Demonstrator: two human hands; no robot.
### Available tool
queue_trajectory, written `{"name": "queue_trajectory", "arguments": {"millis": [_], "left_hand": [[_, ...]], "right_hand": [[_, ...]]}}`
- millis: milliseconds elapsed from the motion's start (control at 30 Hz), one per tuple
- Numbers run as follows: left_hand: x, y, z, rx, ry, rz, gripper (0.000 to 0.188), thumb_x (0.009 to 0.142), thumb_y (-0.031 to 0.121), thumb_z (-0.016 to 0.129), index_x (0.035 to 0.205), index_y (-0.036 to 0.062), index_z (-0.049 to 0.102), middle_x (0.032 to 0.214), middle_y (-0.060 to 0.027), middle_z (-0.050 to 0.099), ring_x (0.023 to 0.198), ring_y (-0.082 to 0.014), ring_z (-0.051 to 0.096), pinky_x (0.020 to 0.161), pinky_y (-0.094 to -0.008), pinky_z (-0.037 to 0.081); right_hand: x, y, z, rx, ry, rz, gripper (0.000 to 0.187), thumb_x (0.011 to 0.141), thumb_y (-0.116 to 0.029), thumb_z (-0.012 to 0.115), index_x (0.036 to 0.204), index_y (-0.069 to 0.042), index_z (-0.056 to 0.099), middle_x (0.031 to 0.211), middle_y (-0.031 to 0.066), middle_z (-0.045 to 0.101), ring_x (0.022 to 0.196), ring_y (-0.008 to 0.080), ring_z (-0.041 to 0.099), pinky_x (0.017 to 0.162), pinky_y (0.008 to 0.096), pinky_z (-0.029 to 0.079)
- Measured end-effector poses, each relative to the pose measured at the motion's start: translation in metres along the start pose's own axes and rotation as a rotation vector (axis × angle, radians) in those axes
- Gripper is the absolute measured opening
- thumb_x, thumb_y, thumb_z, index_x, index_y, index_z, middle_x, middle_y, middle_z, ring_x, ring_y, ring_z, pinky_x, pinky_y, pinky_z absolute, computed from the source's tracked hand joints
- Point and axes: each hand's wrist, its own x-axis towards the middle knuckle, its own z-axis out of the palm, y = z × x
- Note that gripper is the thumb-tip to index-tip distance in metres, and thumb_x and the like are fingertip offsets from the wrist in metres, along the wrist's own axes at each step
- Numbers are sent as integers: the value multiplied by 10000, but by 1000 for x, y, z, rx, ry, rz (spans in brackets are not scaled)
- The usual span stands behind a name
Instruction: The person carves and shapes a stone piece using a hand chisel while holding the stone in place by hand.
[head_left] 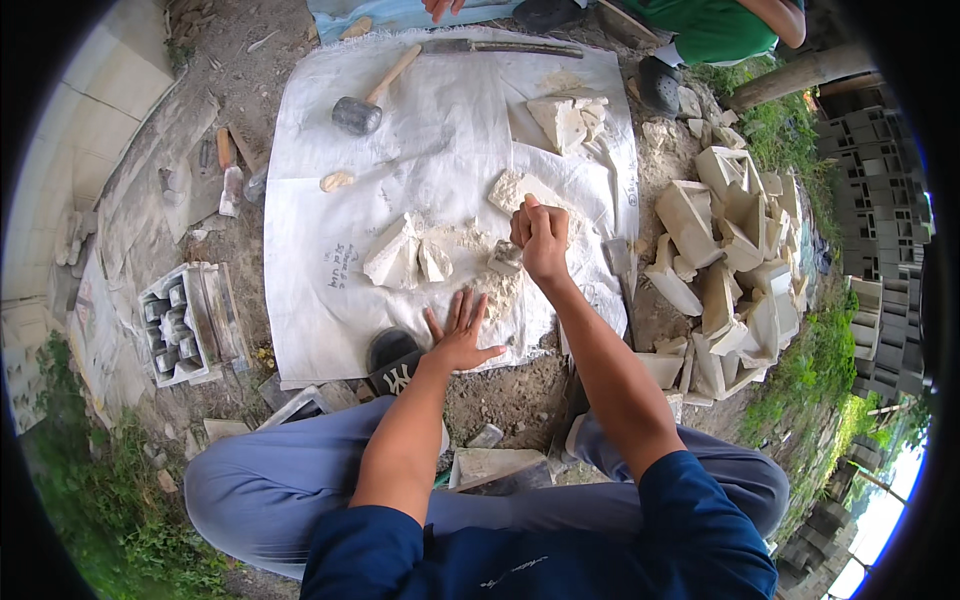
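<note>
Navy sleeves [690, 520] lead up to a clenched right hand [545, 240], seemingly gripping a likely end-heavy hammer [505, 257] at centre, best held by its lighter end, and a spread, empty left hand [462, 332] below brittle-looking chunks [393, 255], best cradled underneath: one hammer, one upper-left mallet [357, 117], two such chunks.

From here I can spot dark lettering in a few short, slanting lines on the left part of the white sheet [300, 215], small and turned askew. Fainter dark marks run near its right edge, too small for me to make out. A bold white monogram of interlocked letters sits on the strap of the black slipper [394, 366]. Across the navy shirt [560, 565] runs a thin line of pale script, too fine to read from here
</note>
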Motion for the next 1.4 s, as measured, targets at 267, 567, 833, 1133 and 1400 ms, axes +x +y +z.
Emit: {"name": "queue_trajectory", "arguments": {"millis": [267, 567, 833, 1133, 1400], "left_hand": [[-3, -3, -6, 9, -22, -21, 1352, 738, 659, 753, 1601, 219, -190, 1673, -125, -232, 1543, -298, -218, 1061, -773, -170], [11, 0, -7, 44, -33, -24, 1375, 710, 678, 763, 1609, 206, -164, 1690, -149, -147, 1547, -310, -200, 1041, -794, -165], [1, 15, -15, 10, -60, -7, 1372, 728, 647, 770, 1603, 191, -183, 1679, -156, -191, 1533, -308, -246, 1046, -780, -182], [-1, -1, -5, 20, -19, -25, 1376, 716, 644, 780, 1605, 214, -179, 1678, -149, -199, 1541, -313, -221, 1039, -791, -177], [4, 12, -8, 35, -16, 17, 1371, 722, 654, 772, 1605, 210, -178, 1679, -153, -193, 1538, -315, -232, 1041, -791, -169]], "right_hand": [[-1, -84, 13, 71, -4, -103, 560, 1049, -268, 450, 529, -85, 358, 453, 16, 322, 408, 118, 269, 439, 312, 213], [-2, -23, 9, 55, 100, -14, 565, 1075, -220, 481, 543, -73, 361, 507, -44, 348, 475, 60, 275, 453, 284, 199], [-23, -22, -1, -77, 9, -183, 556, 1071, -201, 449, 546, -46, 354, 499, -23, 354, 473, 85, 279, 453, 302, 219], [6, -68, 33, 63, -44, -66, 570, 1055, -333, 390, 544, -85, 339, 473, 13, 304, 444, 123, 286, 462, 309, 234], [-7, 14, -8, -268, -30, -61, 533, 1047, -224, 537, 556, -44, 430, 510, -35, 390, 492, 65, 313, 454, 300, 229]]}}
